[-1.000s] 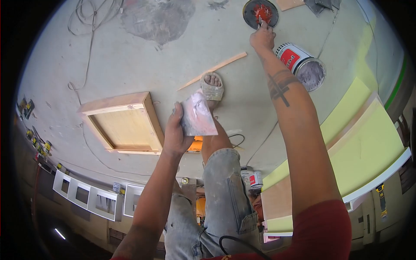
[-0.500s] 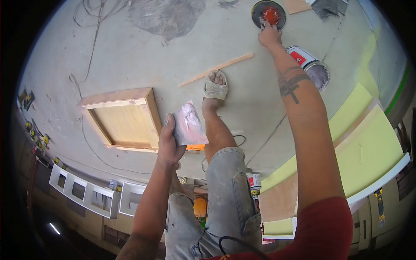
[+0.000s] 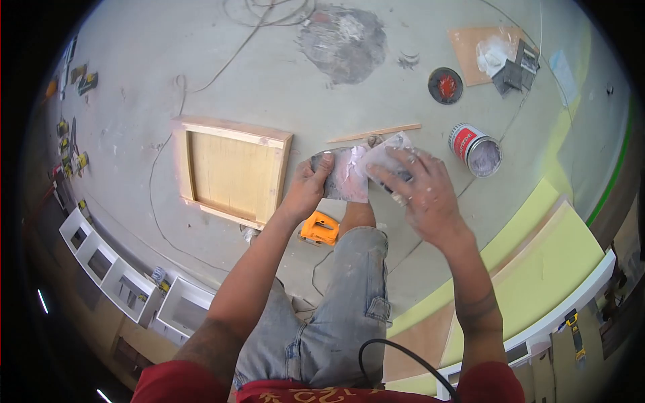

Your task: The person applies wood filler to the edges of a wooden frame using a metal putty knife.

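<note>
My left hand grips a flat putty spreader, its thumb on top. Pinkish-white putty is smeared over the spreader's face. Pressed close to that putty is a second putty spreader, held by my right hand and slightly blurred. White specks dot the right hand's fingers. Beyond the hands, to the right, a tin of greyish filler lies tilted on the floor. Farther up is a round dark lid with red paste on it.
A shallow wooden box lies at left, an orange power tool near my leg. A wood strip lies ahead. A board bears white powder and dark spreaders. Yellow-green panels stand right; white shelving left.
My right hand has come back from the red paste on the lid to the left spreader, now with a second spreader in it. My left hand has moved right and up; the view has shifted.
</note>
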A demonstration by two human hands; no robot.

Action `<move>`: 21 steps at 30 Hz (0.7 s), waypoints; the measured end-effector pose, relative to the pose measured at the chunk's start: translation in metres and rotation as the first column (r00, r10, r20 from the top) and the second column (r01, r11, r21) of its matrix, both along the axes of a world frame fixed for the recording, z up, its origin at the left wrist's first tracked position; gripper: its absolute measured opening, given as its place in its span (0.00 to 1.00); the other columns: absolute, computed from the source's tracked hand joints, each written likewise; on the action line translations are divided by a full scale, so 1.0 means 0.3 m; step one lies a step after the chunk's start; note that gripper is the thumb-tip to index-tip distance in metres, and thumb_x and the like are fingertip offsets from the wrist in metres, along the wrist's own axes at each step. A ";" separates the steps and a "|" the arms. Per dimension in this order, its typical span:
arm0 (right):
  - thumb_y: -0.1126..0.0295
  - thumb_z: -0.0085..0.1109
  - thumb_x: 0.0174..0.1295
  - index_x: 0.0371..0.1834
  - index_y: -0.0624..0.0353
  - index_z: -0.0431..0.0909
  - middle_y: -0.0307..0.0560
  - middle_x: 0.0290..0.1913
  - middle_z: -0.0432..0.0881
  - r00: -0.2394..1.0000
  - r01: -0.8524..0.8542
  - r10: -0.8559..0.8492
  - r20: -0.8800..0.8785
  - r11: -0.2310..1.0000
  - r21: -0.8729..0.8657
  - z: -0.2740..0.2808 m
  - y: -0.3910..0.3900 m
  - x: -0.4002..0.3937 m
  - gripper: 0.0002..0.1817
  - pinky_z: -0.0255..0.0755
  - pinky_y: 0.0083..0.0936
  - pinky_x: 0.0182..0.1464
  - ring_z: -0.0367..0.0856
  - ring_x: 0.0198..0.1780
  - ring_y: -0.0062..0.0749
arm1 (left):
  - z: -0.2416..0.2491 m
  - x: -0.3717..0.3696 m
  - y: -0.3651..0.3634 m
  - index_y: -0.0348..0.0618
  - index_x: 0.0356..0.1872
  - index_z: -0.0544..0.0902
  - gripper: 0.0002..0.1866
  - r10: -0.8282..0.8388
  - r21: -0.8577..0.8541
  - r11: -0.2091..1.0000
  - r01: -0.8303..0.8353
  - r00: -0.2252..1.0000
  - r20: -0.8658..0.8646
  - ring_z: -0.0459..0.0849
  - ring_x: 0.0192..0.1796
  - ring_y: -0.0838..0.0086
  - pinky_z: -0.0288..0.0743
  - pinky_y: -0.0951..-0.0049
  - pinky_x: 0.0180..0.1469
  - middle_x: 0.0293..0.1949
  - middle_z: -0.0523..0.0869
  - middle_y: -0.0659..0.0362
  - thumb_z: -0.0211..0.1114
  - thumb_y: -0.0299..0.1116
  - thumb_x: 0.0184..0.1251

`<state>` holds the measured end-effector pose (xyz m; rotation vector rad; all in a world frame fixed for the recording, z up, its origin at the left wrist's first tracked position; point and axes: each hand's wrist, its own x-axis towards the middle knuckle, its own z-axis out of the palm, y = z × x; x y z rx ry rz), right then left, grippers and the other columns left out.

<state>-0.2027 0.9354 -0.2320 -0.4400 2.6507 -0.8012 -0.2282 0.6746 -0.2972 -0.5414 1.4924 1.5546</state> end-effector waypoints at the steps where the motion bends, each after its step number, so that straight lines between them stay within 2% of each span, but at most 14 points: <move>1: 0.75 0.58 0.60 0.72 0.39 0.75 0.50 0.68 0.76 0.997 -0.052 0.057 -0.054 0.994 0.091 0.048 -0.065 0.020 0.33 0.66 0.47 0.67 0.73 0.66 0.51 | 0.081 -0.017 -0.029 0.33 0.50 0.82 0.32 -0.041 -0.052 0.998 0.040 0.999 -0.024 0.82 0.41 0.78 0.78 0.76 0.47 0.40 0.85 0.58 0.57 0.61 0.79; 2: 0.75 0.58 0.60 0.72 0.39 0.75 0.51 0.68 0.76 0.994 -0.090 0.096 -0.047 0.990 0.111 0.088 -0.126 0.043 0.33 0.66 0.47 0.66 0.73 0.66 0.51 | 0.142 -0.008 -0.075 0.31 0.52 0.82 0.34 -0.079 -0.113 0.991 0.075 0.996 -0.039 0.82 0.42 0.78 0.78 0.76 0.47 0.40 0.86 0.57 0.57 0.61 0.78; 4: 0.75 0.57 0.61 0.72 0.38 0.76 0.51 0.68 0.76 0.982 -0.172 0.180 -0.051 0.975 0.139 0.144 -0.271 0.072 0.32 0.67 0.47 0.64 0.73 0.66 0.51 | 0.112 0.078 -0.229 0.29 0.54 0.81 0.38 -0.122 -0.263 0.961 0.084 0.984 -0.129 0.83 0.46 0.74 0.79 0.71 0.50 0.45 0.85 0.51 0.57 0.64 0.76; 6: 0.73 0.58 0.61 0.71 0.37 0.76 0.51 0.69 0.75 0.968 -0.249 0.251 0.007 0.957 0.150 0.293 -0.408 0.079 0.32 0.67 0.47 0.64 0.72 0.67 0.50 | 0.135 0.146 -0.416 0.29 0.54 0.80 0.39 -0.014 -0.073 0.997 0.009 0.997 -0.070 0.82 0.48 0.71 0.78 0.68 0.53 0.47 0.85 0.49 0.57 0.65 0.75; 7: 0.73 0.58 0.60 0.71 0.36 0.76 0.51 0.69 0.75 0.959 -0.282 0.279 0.042 0.943 0.176 0.382 -0.485 0.099 0.32 0.67 0.47 0.65 0.72 0.67 0.50 | 0.194 0.175 -0.501 0.30 0.53 0.81 0.34 0.001 -0.091 0.996 -0.010 0.995 -0.101 0.83 0.47 0.72 0.78 0.70 0.51 0.46 0.86 0.51 0.56 0.61 0.78; 9: 0.72 0.58 0.60 0.69 0.36 0.78 0.50 0.71 0.73 0.958 -0.255 0.272 -0.089 0.952 0.172 0.511 -0.704 0.181 0.31 0.67 0.49 0.64 0.71 0.68 0.51 | 0.343 0.252 -0.664 0.33 0.50 0.82 0.27 0.029 -0.092 0.995 -0.048 0.981 -0.190 0.84 0.44 0.76 0.80 0.74 0.47 0.43 0.88 0.55 0.55 0.53 0.82; 10: 0.72 0.59 0.60 0.68 0.36 0.78 0.49 0.72 0.72 0.950 -0.243 0.270 -0.157 0.955 0.172 0.570 -0.824 0.240 0.30 0.67 0.50 0.64 0.70 0.68 0.52 | 0.385 0.318 -0.761 0.35 0.54 0.82 0.26 0.037 -0.032 0.998 -0.047 0.967 -0.252 0.85 0.45 0.74 0.81 0.70 0.49 0.45 0.88 0.54 0.57 0.53 0.81; 11: 0.71 0.61 0.57 0.66 0.34 0.80 0.46 0.74 0.70 0.937 -0.225 0.271 -0.219 0.951 0.211 0.609 -0.941 0.329 0.30 0.66 0.51 0.65 0.68 0.70 0.52 | 0.496 0.377 -0.838 0.36 0.56 0.81 0.27 0.279 0.270 0.929 -0.253 0.958 -0.063 0.86 0.47 0.73 0.82 0.67 0.51 0.47 0.87 0.53 0.58 0.55 0.80; 12: 0.71 0.62 0.56 0.65 0.33 0.80 0.45 0.74 0.70 0.921 -0.211 0.255 -0.296 0.962 0.172 0.652 -1.062 0.426 0.30 0.66 0.51 0.65 0.68 0.70 0.51 | 0.607 0.443 -0.937 0.38 0.59 0.80 0.28 0.418 0.501 0.737 -0.455 0.888 0.191 0.86 0.49 0.71 0.82 0.64 0.52 0.50 0.87 0.53 0.58 0.56 0.78; 14: 0.70 0.64 0.54 0.65 0.32 0.81 0.43 0.75 0.69 0.884 -0.199 0.214 -0.415 0.977 0.080 0.775 -1.271 0.622 0.32 0.65 0.51 0.65 0.67 0.70 0.50 | 0.754 0.613 -1.201 0.39 0.61 0.77 0.29 0.437 0.533 0.685 -0.497 0.865 0.246 0.86 0.50 0.70 0.83 0.61 0.55 0.52 0.86 0.53 0.58 0.57 0.78; 15: 0.69 0.66 0.52 0.65 0.31 0.80 0.42 0.74 0.70 0.895 -0.211 0.232 -0.381 0.973 0.095 0.874 -1.389 0.704 0.33 0.65 0.51 0.66 0.66 0.70 0.49 | 0.825 0.711 -1.328 0.40 0.63 0.76 0.30 0.448 0.539 0.658 -0.525 0.849 0.280 0.86 0.51 0.69 0.83 0.60 0.56 0.53 0.85 0.53 0.58 0.57 0.77; 18: 0.68 0.67 0.50 0.64 0.32 0.81 0.42 0.74 0.70 0.950 -0.169 0.202 -0.239 0.974 0.149 1.081 -1.682 0.907 0.33 0.65 0.52 0.66 0.66 0.70 0.49 | 1.056 0.907 -1.674 0.35 0.64 0.73 0.29 0.518 0.548 0.449 -0.706 0.705 0.484 0.87 0.51 0.63 0.81 0.59 0.60 0.51 0.84 0.53 0.55 0.53 0.81; 19: 0.66 0.67 0.51 0.63 0.32 0.82 0.42 0.74 0.71 0.944 -0.160 0.194 -0.267 0.977 0.142 1.108 -1.761 0.974 0.30 0.64 0.53 0.67 0.66 0.71 0.49 | 1.084 0.972 -1.785 0.35 0.66 0.72 0.30 0.441 0.703 0.397 -0.590 0.795 0.418 0.85 0.54 0.62 0.80 0.58 0.62 0.53 0.84 0.52 0.54 0.54 0.80; 21: 0.63 0.66 0.53 0.62 0.32 0.82 0.42 0.74 0.71 0.933 -0.147 0.134 -0.335 0.989 -0.013 1.187 -1.926 1.081 0.28 0.64 0.54 0.69 0.66 0.72 0.49 | 1.168 1.088 -1.876 0.34 0.66 0.72 0.31 0.436 0.661 0.445 -0.605 0.790 0.430 0.85 0.55 0.63 0.80 0.58 0.62 0.55 0.83 0.51 0.54 0.54 0.80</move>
